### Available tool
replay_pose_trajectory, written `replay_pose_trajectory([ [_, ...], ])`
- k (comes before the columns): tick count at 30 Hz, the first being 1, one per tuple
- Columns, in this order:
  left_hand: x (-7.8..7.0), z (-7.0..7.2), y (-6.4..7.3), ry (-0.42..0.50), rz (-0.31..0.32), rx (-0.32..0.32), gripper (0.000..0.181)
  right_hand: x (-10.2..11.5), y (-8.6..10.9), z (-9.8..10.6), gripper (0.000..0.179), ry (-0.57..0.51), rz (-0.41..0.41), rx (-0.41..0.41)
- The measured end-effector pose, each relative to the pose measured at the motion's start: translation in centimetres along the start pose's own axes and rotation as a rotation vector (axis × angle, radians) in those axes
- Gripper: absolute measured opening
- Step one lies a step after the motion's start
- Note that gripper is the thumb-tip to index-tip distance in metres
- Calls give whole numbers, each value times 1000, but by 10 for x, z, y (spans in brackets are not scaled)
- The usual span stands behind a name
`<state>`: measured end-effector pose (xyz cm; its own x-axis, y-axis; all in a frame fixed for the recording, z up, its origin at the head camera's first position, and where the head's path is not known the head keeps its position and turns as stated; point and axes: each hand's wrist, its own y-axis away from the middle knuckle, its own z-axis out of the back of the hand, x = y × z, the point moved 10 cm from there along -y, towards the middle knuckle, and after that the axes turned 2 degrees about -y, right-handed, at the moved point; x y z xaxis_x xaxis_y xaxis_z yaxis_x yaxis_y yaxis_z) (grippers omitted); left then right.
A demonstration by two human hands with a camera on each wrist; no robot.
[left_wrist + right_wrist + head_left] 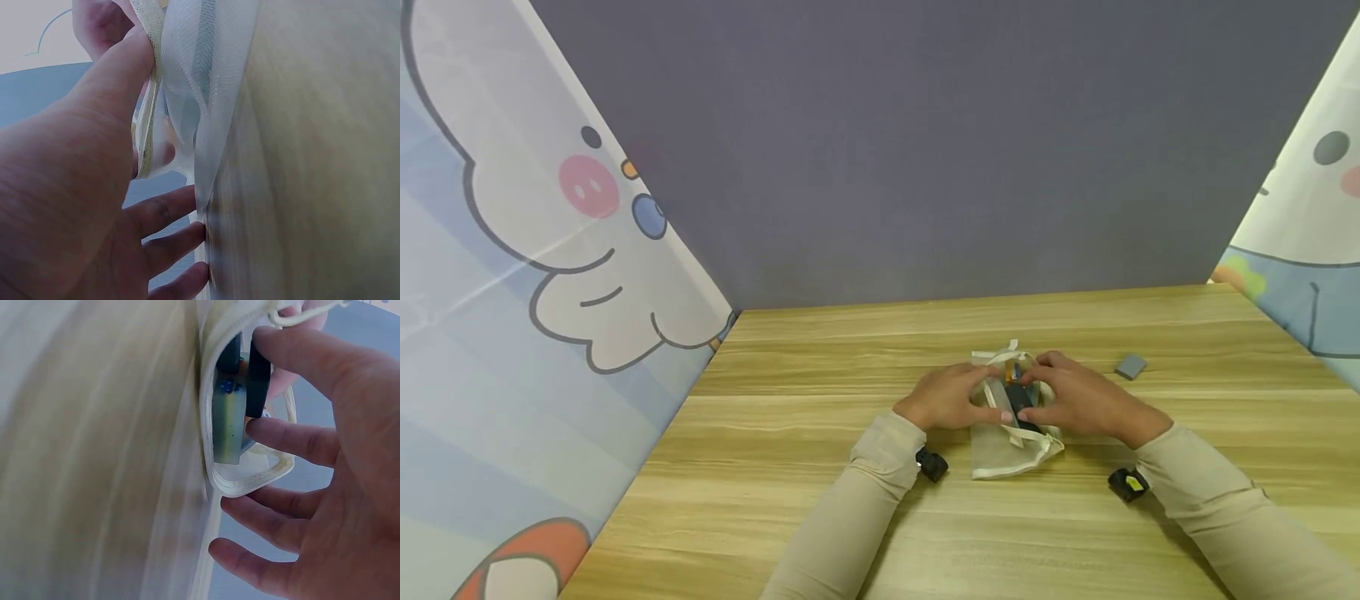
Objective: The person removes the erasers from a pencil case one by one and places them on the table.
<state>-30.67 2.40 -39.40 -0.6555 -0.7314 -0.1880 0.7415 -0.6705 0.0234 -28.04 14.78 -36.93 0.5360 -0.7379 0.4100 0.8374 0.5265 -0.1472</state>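
Kind of a boxed-in work nook, honestly: a yellowish wood-grain tabletop [760, 475] runs up to a flat dark grey-purple panel [925, 150], with a creased light-blue-and-white cartoon-printed sheet [467, 275] down the left and a white-and-blue cartoon-printed sheet [1311, 221] on the right. Home, office or lab, can't tell.

A bag [996, 460] lay on the table [775, 467] between left hand [951, 397] and right hand [1081, 398], an item [1020, 402] inside; right, farther, lay a block [1131, 367].

Two hands [951, 398], one mesh bag [1000, 465], one loose grey block [1131, 366], two wrist cameras [932, 464]; bag contents [228, 428] uncountable.
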Motion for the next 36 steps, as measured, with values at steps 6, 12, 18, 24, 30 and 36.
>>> replay_pose_trajectory([
  [6,0,0,-1,3,6,6,78,0,1,1,50,-12,0,-6],
  [12,-1,1,-1,9,12,10,78,-5,3,1,47,-21,-18,15],
  [18,-1,1,-1,14,18,19,77,-8,4,3,42,-44,-35,24],
  [24,-2,3,-1,5,9,9,76,-5,4,3,47,-45,-26,23],
  [30,-2,3,0,2,6,8,76,-5,2,-1,53,-34,-25,36],
  [36,-2,2,1,5,10,6,76,-4,3,-1,52,-31,-24,35],
])
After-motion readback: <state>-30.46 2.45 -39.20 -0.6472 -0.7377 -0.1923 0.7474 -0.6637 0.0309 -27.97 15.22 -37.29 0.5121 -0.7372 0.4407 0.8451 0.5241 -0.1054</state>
